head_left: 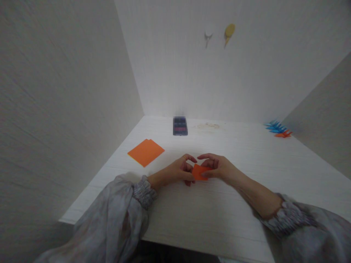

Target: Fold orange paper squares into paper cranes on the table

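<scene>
A small piece of folded orange paper is held between my two hands, above the near middle of the white table. My left hand pinches its left edge with thumb and fingers. On the right side, my right hand grips it, the thumb lying across the front and the index finger arched above. The fingers behind the paper are partly hidden. To the left of my hands lies a stack of square orange paper sheets, slightly fanned at its top corner.
At the back stands a dark blurred-out device, with pale loops beside it. Folded blue paper pieces and orange folded pieces sit at the far right. White walls enclose the table; a white hook and a yellow hook hang behind.
</scene>
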A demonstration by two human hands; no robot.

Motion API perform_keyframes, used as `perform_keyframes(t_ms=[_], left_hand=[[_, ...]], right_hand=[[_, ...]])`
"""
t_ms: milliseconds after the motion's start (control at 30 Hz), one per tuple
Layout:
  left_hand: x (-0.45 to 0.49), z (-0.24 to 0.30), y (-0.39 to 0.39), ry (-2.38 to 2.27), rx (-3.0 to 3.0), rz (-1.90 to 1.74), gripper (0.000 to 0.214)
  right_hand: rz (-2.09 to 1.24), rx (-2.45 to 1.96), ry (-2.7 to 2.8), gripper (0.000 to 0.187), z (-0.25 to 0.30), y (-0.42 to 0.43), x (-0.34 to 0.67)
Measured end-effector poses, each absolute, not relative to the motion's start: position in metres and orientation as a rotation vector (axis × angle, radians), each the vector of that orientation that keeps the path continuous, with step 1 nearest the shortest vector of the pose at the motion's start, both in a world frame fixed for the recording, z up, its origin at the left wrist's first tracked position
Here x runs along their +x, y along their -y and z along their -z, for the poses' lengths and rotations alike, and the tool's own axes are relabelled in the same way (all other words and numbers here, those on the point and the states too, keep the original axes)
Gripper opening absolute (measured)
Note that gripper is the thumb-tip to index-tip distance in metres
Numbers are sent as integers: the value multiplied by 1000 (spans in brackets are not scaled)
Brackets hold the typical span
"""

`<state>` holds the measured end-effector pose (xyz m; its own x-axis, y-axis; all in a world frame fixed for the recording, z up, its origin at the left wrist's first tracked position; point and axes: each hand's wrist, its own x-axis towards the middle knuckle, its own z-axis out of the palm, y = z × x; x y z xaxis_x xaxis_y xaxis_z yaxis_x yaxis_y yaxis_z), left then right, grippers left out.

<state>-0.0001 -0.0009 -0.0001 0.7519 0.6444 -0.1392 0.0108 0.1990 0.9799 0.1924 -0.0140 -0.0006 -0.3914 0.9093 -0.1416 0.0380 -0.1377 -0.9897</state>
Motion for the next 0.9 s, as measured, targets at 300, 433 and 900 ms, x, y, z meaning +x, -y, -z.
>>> perform_keyframes(t_ms=[300,433,900], left_hand=[[3,1,-5,-693,1237,-879,44],[4,-3,-4,-727,1202,-928,36],[2,-8,0,-722,1150,-936,35]], right_hand=[[-1458,-1089,1218,36,5,14,188],[-1476,-1022,1205,34,6,18,181],[-1376,-997,1329,32,2,28,172]])
